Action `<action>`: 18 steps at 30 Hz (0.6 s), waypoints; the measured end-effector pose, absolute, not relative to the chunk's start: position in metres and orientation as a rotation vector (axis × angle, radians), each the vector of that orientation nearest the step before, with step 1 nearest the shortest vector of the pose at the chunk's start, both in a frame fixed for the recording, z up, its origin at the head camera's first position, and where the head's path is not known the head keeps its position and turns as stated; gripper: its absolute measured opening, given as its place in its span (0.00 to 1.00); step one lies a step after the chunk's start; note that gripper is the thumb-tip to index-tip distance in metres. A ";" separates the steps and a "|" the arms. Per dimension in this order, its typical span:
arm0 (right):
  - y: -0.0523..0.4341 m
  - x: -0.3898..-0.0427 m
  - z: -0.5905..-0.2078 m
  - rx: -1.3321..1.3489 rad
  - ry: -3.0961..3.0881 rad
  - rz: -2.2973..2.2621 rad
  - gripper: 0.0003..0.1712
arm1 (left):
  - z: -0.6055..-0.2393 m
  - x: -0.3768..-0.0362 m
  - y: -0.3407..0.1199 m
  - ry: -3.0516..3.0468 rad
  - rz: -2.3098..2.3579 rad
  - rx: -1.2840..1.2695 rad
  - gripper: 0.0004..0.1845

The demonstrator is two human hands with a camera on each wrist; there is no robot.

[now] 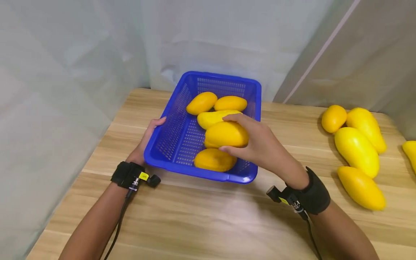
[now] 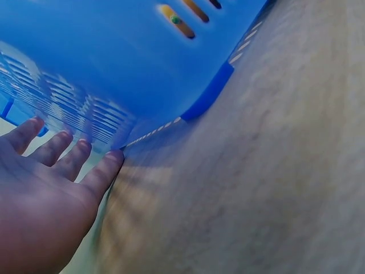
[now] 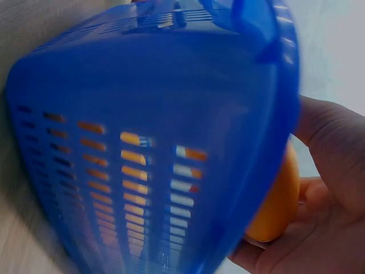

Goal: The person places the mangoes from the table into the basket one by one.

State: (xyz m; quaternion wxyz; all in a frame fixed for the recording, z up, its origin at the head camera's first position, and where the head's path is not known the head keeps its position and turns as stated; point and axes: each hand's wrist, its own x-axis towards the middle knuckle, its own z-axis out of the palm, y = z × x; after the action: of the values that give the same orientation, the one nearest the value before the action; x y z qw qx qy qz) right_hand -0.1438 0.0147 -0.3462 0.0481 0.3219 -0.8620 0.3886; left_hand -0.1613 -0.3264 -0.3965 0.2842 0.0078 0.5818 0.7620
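My right hand [image 1: 256, 139] holds a yellow mango [image 1: 226, 134] between thumb and fingers, inside a blue plastic basket [image 1: 202, 176]. In the right wrist view the basket's slotted wall hides part of this mango [image 3: 278, 200]. Another mango [image 1: 215, 160] lies just below it at the basket's near side. A paler one [image 1: 211, 118] is partly covered by my fingers, and two more, a left mango [image 1: 202, 103] and a right mango [image 1: 230, 103], lie toward the far end. Against the basket's left side rests my left hand [image 1: 147, 139]; its fingers [image 2: 71, 157] stretch straight along the outer wall.
On the wooden table [image 1: 182, 224], several mangoes [image 1: 356, 151] lie grouped at the right, with one more mango [image 1: 411, 153] cut off by the view's edge. Pale curtains [image 1: 227, 39] hang behind the table. A cable [image 1: 117, 227] runs from each wrist camera.
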 end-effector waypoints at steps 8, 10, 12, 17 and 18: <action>-0.003 -0.155 -0.351 1.134 -2.684 1.125 0.36 | -0.397 -0.160 -0.323 1.569 2.038 0.009 0.38; -0.006 -0.157 -0.353 1.151 -2.693 1.133 0.36 | -0.397 -0.160 -0.321 1.527 2.057 -0.006 0.38; -0.009 -0.157 -0.356 1.165 -2.699 1.140 0.36 | -0.397 -0.160 -0.321 1.497 2.066 -0.014 0.39; -0.019 -0.163 -0.361 1.258 -2.706 1.121 0.35 | -0.397 -0.161 -0.322 1.573 2.029 0.019 0.39; -0.021 -0.165 -0.361 1.282 -2.702 1.117 0.35 | -0.397 -0.162 -0.322 1.584 2.025 0.027 0.39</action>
State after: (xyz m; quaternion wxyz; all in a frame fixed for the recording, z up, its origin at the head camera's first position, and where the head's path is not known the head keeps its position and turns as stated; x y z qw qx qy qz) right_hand -0.1647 -0.0215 -0.3611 -0.0254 0.4015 -0.8461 0.3497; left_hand -0.1616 -0.3225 -0.3969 0.2813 0.0101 0.5912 0.7558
